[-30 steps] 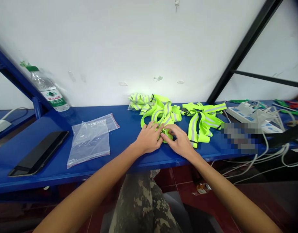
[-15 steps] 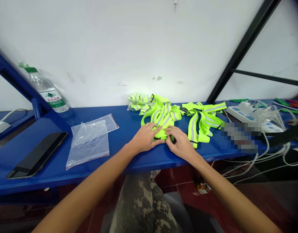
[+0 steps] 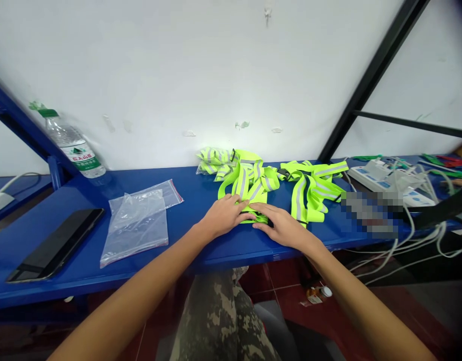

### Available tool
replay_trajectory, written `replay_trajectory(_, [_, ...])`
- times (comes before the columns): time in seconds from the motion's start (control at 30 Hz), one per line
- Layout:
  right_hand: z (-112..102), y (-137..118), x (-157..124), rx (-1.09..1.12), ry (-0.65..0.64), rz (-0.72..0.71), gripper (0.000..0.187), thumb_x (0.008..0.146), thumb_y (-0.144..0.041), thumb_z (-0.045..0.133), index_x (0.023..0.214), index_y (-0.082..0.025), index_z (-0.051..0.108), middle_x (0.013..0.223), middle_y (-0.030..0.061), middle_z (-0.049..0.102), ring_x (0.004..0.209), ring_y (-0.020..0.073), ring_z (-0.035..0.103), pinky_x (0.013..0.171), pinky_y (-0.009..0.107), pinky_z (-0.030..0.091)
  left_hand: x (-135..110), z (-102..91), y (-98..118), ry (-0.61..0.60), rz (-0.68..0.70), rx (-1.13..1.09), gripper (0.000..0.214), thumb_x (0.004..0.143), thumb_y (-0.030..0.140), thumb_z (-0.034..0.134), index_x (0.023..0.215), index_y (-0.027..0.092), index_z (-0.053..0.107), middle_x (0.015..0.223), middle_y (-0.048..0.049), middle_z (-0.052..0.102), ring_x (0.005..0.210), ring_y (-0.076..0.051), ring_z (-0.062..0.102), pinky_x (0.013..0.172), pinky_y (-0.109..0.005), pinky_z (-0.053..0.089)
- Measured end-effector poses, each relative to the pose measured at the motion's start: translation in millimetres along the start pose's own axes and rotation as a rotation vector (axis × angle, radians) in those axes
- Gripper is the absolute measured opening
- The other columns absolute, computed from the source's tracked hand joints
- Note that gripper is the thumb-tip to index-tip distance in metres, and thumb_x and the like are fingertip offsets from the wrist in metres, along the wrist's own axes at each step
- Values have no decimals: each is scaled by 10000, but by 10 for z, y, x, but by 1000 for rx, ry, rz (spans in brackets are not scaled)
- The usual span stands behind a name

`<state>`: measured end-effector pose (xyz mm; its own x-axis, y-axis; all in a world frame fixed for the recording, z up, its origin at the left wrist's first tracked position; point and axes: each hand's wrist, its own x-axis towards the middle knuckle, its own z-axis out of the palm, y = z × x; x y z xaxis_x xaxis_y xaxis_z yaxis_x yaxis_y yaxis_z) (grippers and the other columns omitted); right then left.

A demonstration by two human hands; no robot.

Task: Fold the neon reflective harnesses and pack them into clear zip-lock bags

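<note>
Left hand [image 3: 223, 218], right hand [image 3: 282, 226] flatter; strap [image 3: 249, 188] half-hidden

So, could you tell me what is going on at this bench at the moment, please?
A seated person has both hands flat on a neon-yellow reflective strap harness at the front of the blue shelf. The left hand and right hand press down on its folded near end, fingers spread. A second tangle of reflective straps lies just to the right. Clear zip bags, a dark tablet and a water bottle sit to the left, untouched.
</note>
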<state>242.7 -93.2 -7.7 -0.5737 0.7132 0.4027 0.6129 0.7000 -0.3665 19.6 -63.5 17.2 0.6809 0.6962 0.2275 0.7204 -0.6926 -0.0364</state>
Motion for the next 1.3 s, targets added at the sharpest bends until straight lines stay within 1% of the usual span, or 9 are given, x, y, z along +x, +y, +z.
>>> replay_trajectory(0.13, [-13, -27, 20, 14, 0, 0, 477, 996, -348, 548, 1445, -196, 500, 1441, 122, 588, 1333, 262, 572, 1125, 449, 478, -4, -22, 38, 41, -44, -59, 590, 1003, 596, 360, 1305, 182, 654, 1105, -111, 722, 993, -265, 681, 800, -346, 489])
replay_trajectory(0.27, [-30, -39, 27, 45, 1, 21, 600, 924, -445, 662, 1447, -224, 468, 1425, 121, 599, 1289, 285, 606, 1071, 455, 513, 21, -56, 71, 72, -91, -135, 540, 1040, 542, 330, 1137, 183, 722, 1038, -96, 766, 964, -239, 714, 722, -304, 453])
replay_trajectory(0.43, [17, -75, 40, 5, 59, 43, 374, 1002, -360, 532, 1345, -210, 538, 1291, 117, 682, 1172, 288, 675, 950, 427, 556, 12, -42, 85, 127, -181, -122, 540, 1049, 530, 308, 1010, 161, 700, 846, -85, 769, 788, -243, 727, 621, -315, 405])
replay_trajectory(0.57, [59, -74, 58, 6, 94, 79, 289, 1015, -327, 488, 1246, -197, 602, 1186, 124, 721, 1109, 293, 699, 919, 407, 546, -55, -4, 106, 383, -192, -175, 514, 1020, 574, 357, 1050, 153, 650, 909, -86, 766, 812, -236, 719, 655, -328, 456])
replay_trajectory(0.63, [73, -51, 67, 25, 129, 109, 266, 1003, -302, 489, 1202, -184, 620, 1137, 128, 730, 1062, 293, 708, 895, 400, 541, -72, 12, 113, 542, -138, -128, 545, 941, 663, 470, 1024, 155, 648, 963, -104, 754, 905, -261, 700, 763, -362, 491])
replay_trajectory(0.7, [80, -24, 75, 73, 160, 137, 250, 990, -288, 498, 1174, -183, 629, 1097, 118, 735, 1014, 284, 713, 867, 386, 535, -61, 35, 105, 609, -56, -35, 575, 875, 706, 554, 995, 153, 655, 953, -113, 737, 938, -279, 674, 826, -391, 491])
replay_trajectory(0.93, [48, -34, 101, 231, 183, 187, 232, 975, -327, 531, 1122, -208, 665, 1098, 77, 738, 1007, 243, 695, 887, 356, 514, 61, 141, 27, 418, -5, 57, 524, 999, 607, 395, 840, 166, 630, 811, -79, 693, 774, -210, 646, 649, -306, 408])
replay_trajectory(1.1, [39, -86, 89, 124, 223, 271, 249, 942, -359, 564, 1105, -195, 656, 1096, 93, 737, 1020, 280, 695, 889, 396, 528, 106, 132, 39, 267, -93, -94, 581, 989, 660, 350, 796, 182, 616, 756, -66, 678, 705, -192, 627, 607, -297, 358])
replay_trajectory(1.3, [85, -88, 77, 1, 273, 200, 257, 994, -410, 489, 1090, -206, 611, 1118, 118, 664, 1053, 277, 657, 946, 419, 521, 130, 97, 43, 234, -212, -244, 611, 975, 689, 357, 730, 190, 611, 701, -55, 655, 670, -194, 628, 585, -308, 334])
